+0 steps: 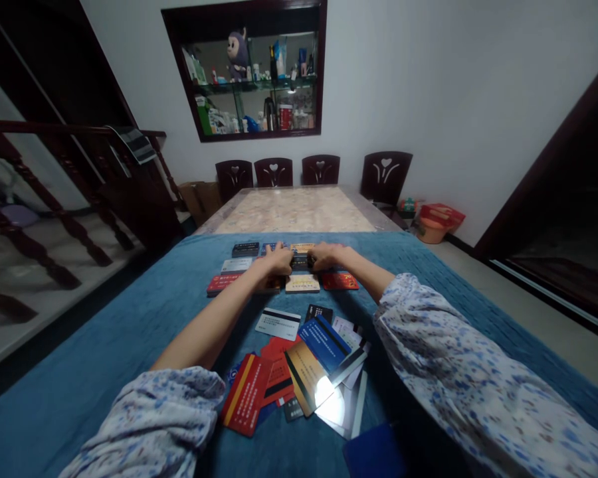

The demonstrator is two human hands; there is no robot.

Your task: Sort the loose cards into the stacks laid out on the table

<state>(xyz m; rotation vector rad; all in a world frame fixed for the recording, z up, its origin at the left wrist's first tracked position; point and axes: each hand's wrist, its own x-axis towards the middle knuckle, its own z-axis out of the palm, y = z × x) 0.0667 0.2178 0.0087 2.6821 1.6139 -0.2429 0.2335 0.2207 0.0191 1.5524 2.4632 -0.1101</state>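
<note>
Both my arms reach forward over a blue cloth [104, 345]. My left hand [275, 260] and my right hand [323, 255] meet at a dark card [299, 263] in a laid-out grid of cards, fingers curled and pressing on it from either side. Around it lie a dark card [245, 249], a pale card [236, 265], a red card [220, 283], a cream card [301, 283] and another red card [339, 281]. Nearer me sits a loose pile of cards [299, 375], red, blue, tan and white.
A marble-topped table [294, 209] extends beyond the cloth, with several dark chairs [385, 174] at its far end. A wall cabinet [252, 73] holds bottles and a toy. A stair railing [54, 199] runs on the left; a red basin [439, 220] stands right.
</note>
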